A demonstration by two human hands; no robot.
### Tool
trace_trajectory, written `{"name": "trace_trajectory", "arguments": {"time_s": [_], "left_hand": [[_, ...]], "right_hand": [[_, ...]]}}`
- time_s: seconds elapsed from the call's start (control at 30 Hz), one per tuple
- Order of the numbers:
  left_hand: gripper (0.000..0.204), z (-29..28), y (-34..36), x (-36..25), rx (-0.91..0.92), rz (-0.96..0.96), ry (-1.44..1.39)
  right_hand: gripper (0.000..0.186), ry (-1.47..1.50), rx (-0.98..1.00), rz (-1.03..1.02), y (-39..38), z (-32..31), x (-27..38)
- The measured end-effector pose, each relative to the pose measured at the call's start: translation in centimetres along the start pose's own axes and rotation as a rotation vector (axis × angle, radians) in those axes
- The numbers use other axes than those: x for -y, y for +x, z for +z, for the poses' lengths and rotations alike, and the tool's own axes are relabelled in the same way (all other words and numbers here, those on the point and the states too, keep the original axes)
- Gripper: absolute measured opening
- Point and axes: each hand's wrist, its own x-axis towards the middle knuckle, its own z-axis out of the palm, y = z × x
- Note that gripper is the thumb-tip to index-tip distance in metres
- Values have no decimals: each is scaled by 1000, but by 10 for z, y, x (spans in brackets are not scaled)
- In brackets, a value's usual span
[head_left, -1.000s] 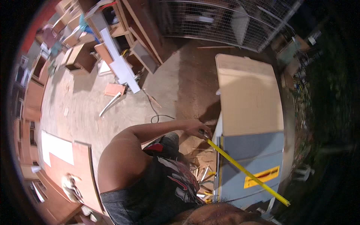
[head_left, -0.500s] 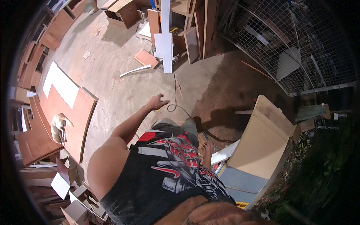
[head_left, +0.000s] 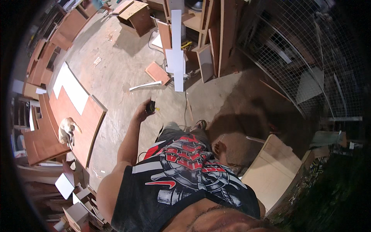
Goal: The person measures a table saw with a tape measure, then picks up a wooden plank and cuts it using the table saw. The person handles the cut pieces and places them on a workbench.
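My left hand (head_left: 143, 109), out in front of me at left, grips a black tape measure (head_left: 151, 108) with a short bit of yellow blade showing. My right hand (head_left: 220, 149) hangs low beside my hip in shadow, fingers loosely apart and apparently empty. Just right of it stands a pale tan board (head_left: 272, 176) at the lower right. A narrow white strip (head_left: 145, 85) and a reddish wooden piece (head_left: 156, 72) lie on the floor beyond my left hand.
A light-coloured dog (head_left: 67, 129) lies on large plywood sheets (head_left: 89, 131) at left. Wooden cabinet parts (head_left: 137, 19) and upright white panels (head_left: 177, 67) stand ahead, with a cable (head_left: 186, 112) on the floor. A wire-mesh barrier (head_left: 297, 62) borders the right.
The long yellow blade stretched over the right-hand boards has been drawn in. My left hand has swung left, away from those boards, and my view has turned toward the open floor.
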Motion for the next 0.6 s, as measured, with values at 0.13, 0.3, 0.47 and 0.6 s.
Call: {"name": "trace_trajectory", "arguments": {"time_s": [0.13, 0.3, 0.47, 0.6], "left_hand": [[34, 40, 7, -80, -6, 129, -198], [38, 41, 29, -203, 30, 315, -284], [46, 76, 49, -399, 17, 833, 69], [59, 138, 59, -567, -165, 1445, 456]], "right_hand": [[22, 104, -6, 43, 39, -5, 116], [22, 52, 88, -134, 106, 1, 193], [28, 62, -41, -59, 119, 55, 210], [26, 143, -123, 29, 99, 95, 188]]}}
